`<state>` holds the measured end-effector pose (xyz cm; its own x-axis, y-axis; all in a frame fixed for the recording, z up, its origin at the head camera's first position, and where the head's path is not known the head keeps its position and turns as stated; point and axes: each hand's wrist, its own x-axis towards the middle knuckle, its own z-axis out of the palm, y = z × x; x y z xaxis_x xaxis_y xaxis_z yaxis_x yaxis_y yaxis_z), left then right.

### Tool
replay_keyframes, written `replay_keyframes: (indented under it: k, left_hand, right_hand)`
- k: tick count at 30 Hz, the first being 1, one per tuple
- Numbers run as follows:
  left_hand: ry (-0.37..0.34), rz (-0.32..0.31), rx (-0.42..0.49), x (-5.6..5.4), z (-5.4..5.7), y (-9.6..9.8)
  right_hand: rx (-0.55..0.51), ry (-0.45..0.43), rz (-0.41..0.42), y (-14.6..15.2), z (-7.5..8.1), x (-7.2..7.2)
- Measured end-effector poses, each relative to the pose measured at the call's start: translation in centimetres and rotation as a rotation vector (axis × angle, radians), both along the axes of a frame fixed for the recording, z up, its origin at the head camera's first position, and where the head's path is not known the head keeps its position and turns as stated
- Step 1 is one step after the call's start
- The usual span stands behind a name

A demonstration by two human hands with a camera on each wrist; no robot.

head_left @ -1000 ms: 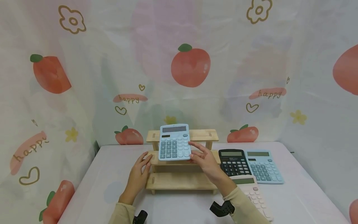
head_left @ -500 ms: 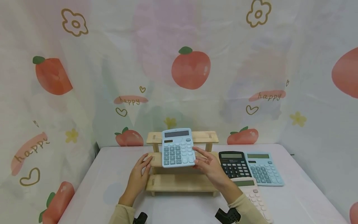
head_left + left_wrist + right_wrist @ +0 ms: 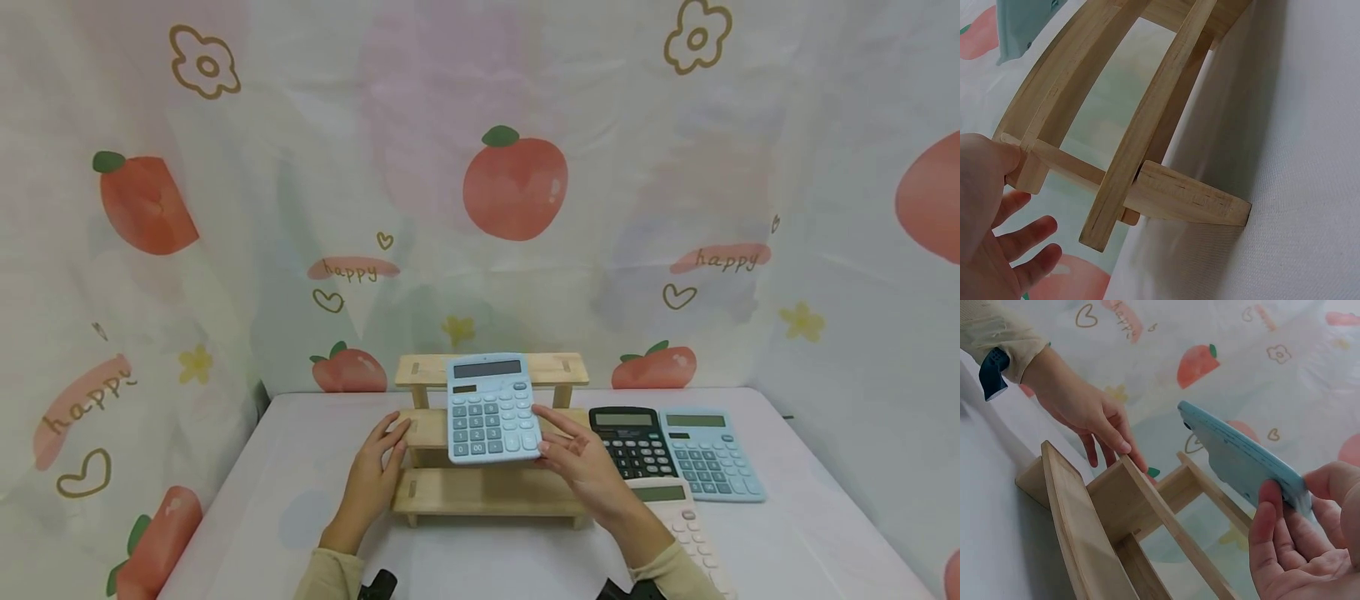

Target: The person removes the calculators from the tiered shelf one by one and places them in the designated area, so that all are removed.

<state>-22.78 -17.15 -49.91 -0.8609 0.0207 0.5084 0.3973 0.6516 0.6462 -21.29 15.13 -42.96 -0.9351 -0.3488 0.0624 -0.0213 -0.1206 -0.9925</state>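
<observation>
A light blue calculator (image 3: 489,396) tilts up in front of the three-tier wooden stand (image 3: 487,492), its screen and keys facing me. My right hand (image 3: 588,471) holds it by its lower right edge; in the right wrist view, the thumb is on one face and fingertips (image 3: 1270,492) on the back. The calculator (image 3: 1235,453) shows clear space between it and the tiers there. My left hand (image 3: 366,475) pinches the left end of the middle tier. In the left wrist view its thumb (image 3: 1004,156) lies on the wood while the other fingers spread below.
Right of the stand lie a black calculator (image 3: 632,442) and another light blue calculator (image 3: 712,458), side by side. A pale pink calculator (image 3: 686,525) lies in front of them, partly under my right forearm. Patterned cloth (image 3: 600,100) hangs behind the white table (image 3: 300,450).
The light blue calculator and my right hand have moved right and lower in the head view, away from the top tier. My left hand stays at the stand's left end.
</observation>
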Motion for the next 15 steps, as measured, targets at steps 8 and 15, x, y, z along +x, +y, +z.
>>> replay_keyframes:
  k: [8, 15]
  left_hand:
    - [-0.011, 0.000, 0.009, 0.0, -0.1, 0.1]
    - [-0.003, 0.003, 0.005, 0.0, 0.0, 0.1]
  right_hand:
    - [0.002, 0.027, -0.003, 0.9, -0.2, 0.6]
    - [0.017, 0.001, -0.055, 1.7, 0.0, 1.1]
